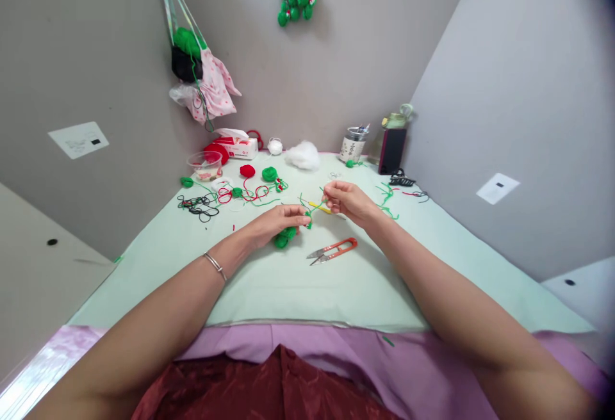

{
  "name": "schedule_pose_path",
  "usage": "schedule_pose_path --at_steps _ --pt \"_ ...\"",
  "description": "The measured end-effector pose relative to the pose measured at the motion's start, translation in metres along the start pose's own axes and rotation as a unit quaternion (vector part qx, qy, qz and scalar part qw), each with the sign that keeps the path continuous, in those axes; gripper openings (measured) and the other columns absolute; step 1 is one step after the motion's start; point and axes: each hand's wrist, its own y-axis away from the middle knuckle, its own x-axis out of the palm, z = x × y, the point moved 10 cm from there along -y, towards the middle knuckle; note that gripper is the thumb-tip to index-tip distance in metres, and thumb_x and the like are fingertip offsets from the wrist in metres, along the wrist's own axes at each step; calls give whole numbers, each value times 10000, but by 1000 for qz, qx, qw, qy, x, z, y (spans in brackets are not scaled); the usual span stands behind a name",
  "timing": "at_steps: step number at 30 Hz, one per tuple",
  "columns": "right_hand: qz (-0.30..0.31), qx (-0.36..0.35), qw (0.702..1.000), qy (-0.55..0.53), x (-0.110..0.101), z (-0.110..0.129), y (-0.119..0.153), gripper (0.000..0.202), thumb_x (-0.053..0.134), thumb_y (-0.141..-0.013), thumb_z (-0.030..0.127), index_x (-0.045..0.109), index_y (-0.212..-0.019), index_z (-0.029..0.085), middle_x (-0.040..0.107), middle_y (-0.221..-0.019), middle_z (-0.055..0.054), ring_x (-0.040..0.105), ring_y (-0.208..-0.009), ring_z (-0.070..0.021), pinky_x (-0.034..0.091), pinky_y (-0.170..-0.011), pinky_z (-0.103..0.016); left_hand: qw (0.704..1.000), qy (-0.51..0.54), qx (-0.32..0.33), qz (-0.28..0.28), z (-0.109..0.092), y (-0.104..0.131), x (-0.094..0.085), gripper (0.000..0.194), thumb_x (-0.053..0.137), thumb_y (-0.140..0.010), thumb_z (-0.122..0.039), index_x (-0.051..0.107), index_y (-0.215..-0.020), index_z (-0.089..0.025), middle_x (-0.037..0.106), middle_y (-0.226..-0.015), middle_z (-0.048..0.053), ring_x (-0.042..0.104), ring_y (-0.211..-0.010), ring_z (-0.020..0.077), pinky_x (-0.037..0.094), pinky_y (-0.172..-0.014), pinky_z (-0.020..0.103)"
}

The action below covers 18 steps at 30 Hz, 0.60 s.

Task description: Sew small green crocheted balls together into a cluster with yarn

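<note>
My left hand (284,220) is closed on a green crocheted piece (285,237), part of which hangs below the palm. Between the two hands runs a strand of green yarn (317,207), and my right hand (346,200) pinches its upper end. Just under that strand a yellow-handled crochet hook (319,207) lies on the table. Closer to me rest orange-handled thread snips (333,251), blades pointing left, touched by neither hand.
Behind the hands sit a red yarn ball (247,171), a green yarn ball (270,174) and white stuffing (303,155). Tangled black cord (198,207) lies left; green yarn scraps (385,200) lie right. A pen tin (354,145) and a dark phone (393,150) stand at the back right.
</note>
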Motion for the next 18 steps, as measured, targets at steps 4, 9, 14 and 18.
schedule_pose_path --at_steps 4,9,14,18 --pt "-38 -24 991 125 -11 -5 -6 279 798 -665 373 644 -706 144 602 -587 -3 479 -480 -78 381 -463 -225 999 46 -13 6 3 -2 -9 258 811 -710 -370 682 -814 -172 616 -714 2 559 -592 87 431 -596 218" --pt "-47 -37 966 250 -21 -3 -10 166 702 -741 268 656 -638 146 610 -546 -24 479 -463 -106 373 -481 -258 995 97 -9 -26 0 -5 -22 352 846 -668 -378 636 -831 -148 624 -751 15 651 -666 128 467 -587 221" --pt "33 -51 907 417 -8 10 4 185 562 -842 236 708 -752 168 681 -689 -36 531 -508 -128 404 -572 -283 981 140 49 -125 -8 -7 -49 372 862 -643 -352 581 -755 -136 596 -697 -9 638 -628 105 497 -637 227" --pt "238 -41 858 453 34 4 35 94 669 -780 268 727 -814 202 700 -797 -29 598 -692 -162 424 -632 -262 971 156 67 -167 -9 -6 -59 382 850 -658 -362 565 -788 -143 596 -731 -23 646 -626 100 502 -631 226"
